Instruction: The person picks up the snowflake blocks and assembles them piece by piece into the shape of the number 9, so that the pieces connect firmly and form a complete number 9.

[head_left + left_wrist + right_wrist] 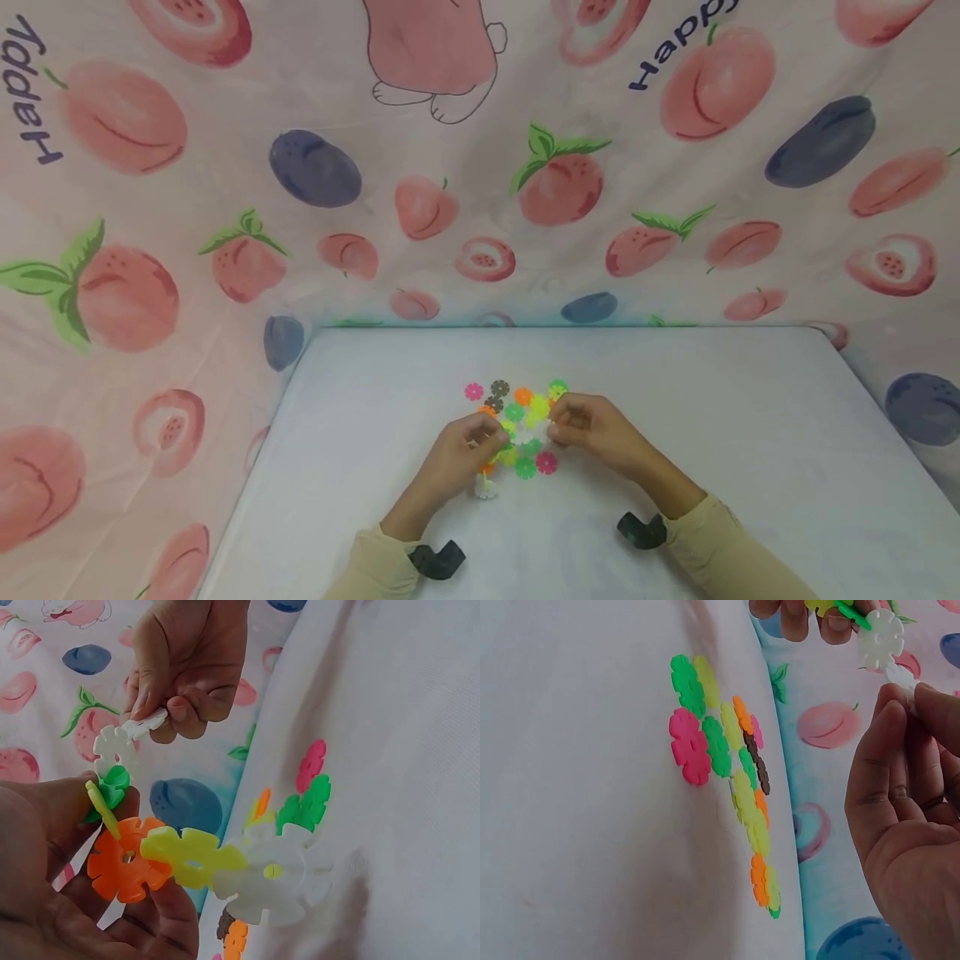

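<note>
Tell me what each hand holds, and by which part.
The left hand holds a chain of joined flower-shaped pieces around its middle; the right hand pinches a white piece by its edge.

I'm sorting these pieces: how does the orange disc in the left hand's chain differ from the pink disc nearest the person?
The orange disc is held up in the left hand; the pink disc lies on the table. The orange disc is joined to a yellow disc; the pink disc shows no such joint. Both have notched, petal-like rims.
</note>
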The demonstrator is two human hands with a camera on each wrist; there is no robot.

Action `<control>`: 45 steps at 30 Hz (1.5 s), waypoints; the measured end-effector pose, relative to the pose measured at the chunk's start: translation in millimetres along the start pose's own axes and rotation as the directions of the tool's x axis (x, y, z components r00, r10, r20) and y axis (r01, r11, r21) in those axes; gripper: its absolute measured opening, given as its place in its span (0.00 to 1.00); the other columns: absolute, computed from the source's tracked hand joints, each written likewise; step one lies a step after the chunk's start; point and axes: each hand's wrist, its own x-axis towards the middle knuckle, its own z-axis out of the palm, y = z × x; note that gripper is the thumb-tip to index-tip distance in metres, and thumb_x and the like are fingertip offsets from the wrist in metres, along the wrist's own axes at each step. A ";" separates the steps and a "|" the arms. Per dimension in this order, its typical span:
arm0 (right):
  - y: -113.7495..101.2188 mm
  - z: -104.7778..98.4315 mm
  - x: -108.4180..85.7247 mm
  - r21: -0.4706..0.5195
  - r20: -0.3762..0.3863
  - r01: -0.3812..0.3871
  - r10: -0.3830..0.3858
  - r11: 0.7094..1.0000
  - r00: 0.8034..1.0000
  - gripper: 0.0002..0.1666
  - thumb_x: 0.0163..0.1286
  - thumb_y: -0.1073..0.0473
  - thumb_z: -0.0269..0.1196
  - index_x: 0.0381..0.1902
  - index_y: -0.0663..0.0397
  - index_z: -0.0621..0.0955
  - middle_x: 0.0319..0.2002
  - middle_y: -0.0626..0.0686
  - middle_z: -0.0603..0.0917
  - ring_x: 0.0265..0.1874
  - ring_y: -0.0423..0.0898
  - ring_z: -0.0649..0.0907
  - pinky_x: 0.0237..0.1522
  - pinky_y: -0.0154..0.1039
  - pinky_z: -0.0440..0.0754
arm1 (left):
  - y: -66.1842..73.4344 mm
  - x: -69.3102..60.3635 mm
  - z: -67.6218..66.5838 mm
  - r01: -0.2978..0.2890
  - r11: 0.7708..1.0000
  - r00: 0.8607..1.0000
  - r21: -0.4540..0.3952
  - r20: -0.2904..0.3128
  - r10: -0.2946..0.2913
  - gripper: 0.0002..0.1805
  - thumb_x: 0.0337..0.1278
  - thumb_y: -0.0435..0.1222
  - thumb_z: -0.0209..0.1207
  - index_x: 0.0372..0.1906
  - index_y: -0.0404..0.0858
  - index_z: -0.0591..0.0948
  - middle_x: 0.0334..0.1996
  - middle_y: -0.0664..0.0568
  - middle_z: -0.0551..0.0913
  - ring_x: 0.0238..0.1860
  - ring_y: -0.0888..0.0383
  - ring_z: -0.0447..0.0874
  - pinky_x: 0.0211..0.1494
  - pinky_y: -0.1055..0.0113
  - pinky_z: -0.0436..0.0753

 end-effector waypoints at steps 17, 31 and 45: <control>1.1 1.1 1.0 -0.018 0.020 0.026 -0.025 1.000 0.999 0.08 0.70 0.57 0.68 0.39 0.56 0.81 0.30 0.56 0.84 0.36 0.62 0.84 0.42 0.48 0.86 | -3.5 2.2 0.0 -0.035 0.999 0.999 -0.042 0.023 0.035 0.10 0.69 0.49 0.61 0.40 0.49 0.84 0.35 0.57 0.83 0.41 0.58 0.79 0.40 0.69 0.79; 3.4 3.8 3.4 0.009 -0.068 -0.014 0.014 1.000 0.998 0.06 0.70 0.57 0.67 0.40 0.53 0.81 0.32 0.54 0.84 0.34 0.55 0.85 0.42 0.49 0.86 | 3.1 1.2 1.1 -0.009 0.997 1.000 -0.078 -0.003 0.008 0.09 0.69 0.50 0.62 0.43 0.50 0.84 0.38 0.55 0.85 0.41 0.57 0.79 0.39 0.69 0.79; -0.3 1.2 3.9 0.014 -0.030 0.020 -0.020 1.000 0.999 0.09 0.71 0.57 0.67 0.41 0.57 0.81 0.32 0.56 0.82 0.36 0.66 0.84 0.43 0.48 0.88 | -0.6 4.9 -0.4 -0.024 0.999 1.000 -0.034 -0.013 0.023 0.09 0.69 0.51 0.61 0.42 0.52 0.84 0.38 0.46 0.87 0.39 0.57 0.79 0.38 0.69 0.79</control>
